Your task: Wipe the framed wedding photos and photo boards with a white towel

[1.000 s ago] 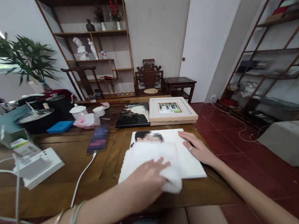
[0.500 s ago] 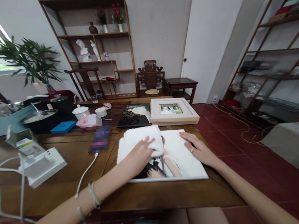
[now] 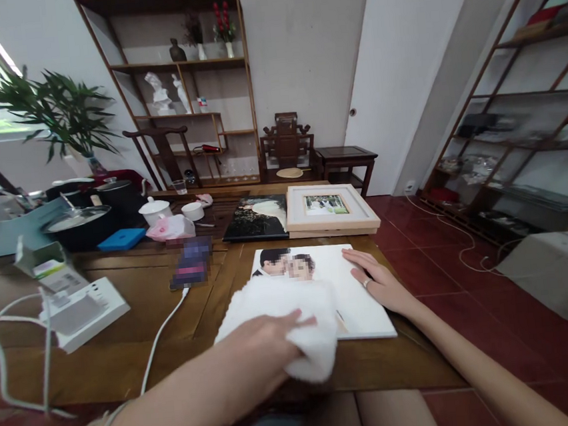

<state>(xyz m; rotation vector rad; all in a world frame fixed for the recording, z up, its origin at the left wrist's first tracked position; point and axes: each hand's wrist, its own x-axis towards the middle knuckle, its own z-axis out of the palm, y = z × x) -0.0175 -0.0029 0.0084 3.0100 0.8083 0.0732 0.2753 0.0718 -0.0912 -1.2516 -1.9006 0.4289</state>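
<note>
A large white photo print [image 3: 345,281] lies flat on the wooden table [image 3: 126,349] in front of me. My left hand [image 3: 261,339] presses a white cloth [image 3: 293,306] onto the print's near half, fingers curled over the cloth. My right hand [image 3: 378,281] lies flat on the print's right edge, fingers stretched out, a ring on one finger. The cloth hides the lower part of the picture.
Behind the print lie a dark photo [image 3: 257,217] and a pale framed picture [image 3: 328,209]. A phone [image 3: 191,262] with a white cable, a white power strip [image 3: 85,312], pots, cups and a blue box sit on the left. Shelves and chairs stand behind.
My left hand has drawn the cloth from the print's far edge back to its near edge. One second ago it was also near. My right hand has stayed put.
</note>
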